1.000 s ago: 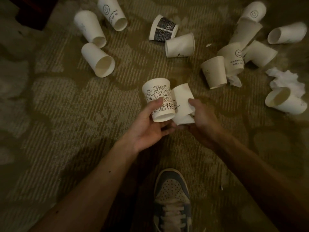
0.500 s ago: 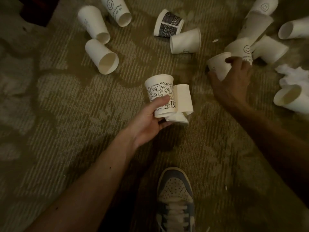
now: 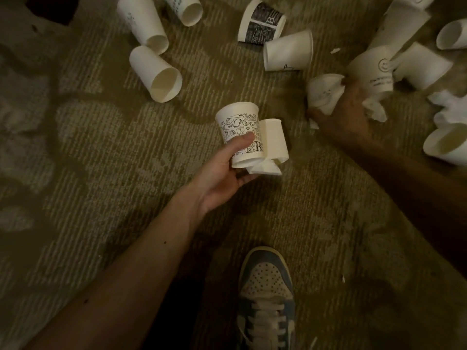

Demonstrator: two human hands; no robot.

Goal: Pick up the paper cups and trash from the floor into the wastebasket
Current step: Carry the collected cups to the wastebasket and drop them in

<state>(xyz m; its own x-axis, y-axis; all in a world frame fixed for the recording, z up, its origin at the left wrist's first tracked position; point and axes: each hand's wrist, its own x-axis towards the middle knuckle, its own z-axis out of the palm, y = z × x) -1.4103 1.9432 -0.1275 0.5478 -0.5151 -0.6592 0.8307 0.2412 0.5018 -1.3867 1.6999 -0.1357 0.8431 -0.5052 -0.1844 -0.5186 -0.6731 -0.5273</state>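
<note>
My left hand (image 3: 225, 170) grips a white cup printed with black drawings (image 3: 238, 130), together with a flattened white cup (image 3: 274, 138) and a bit of crumpled paper (image 3: 264, 169). My right hand (image 3: 346, 114) reaches to the right and grips a squashed white cup (image 3: 324, 93) and a smiley-face cup (image 3: 374, 72) just above the carpet, with a crumpled tissue (image 3: 375, 109) at its fingers. Several more white paper cups lie around on the carpet. No wastebasket is in view.
Loose cups lie at the top left (image 3: 155, 73), top middle (image 3: 288, 50) and right edge (image 3: 446, 142). A black-patterned cup (image 3: 261, 21) lies at the top. Crumpled tissue (image 3: 449, 104) sits at the right. My blue and white shoe (image 3: 265, 291) stands on the patterned carpet below.
My right hand left the flattened cup with my left hand, reached right and closed on the squashed cup and the smiley-face cup. My left hand barely moved.
</note>
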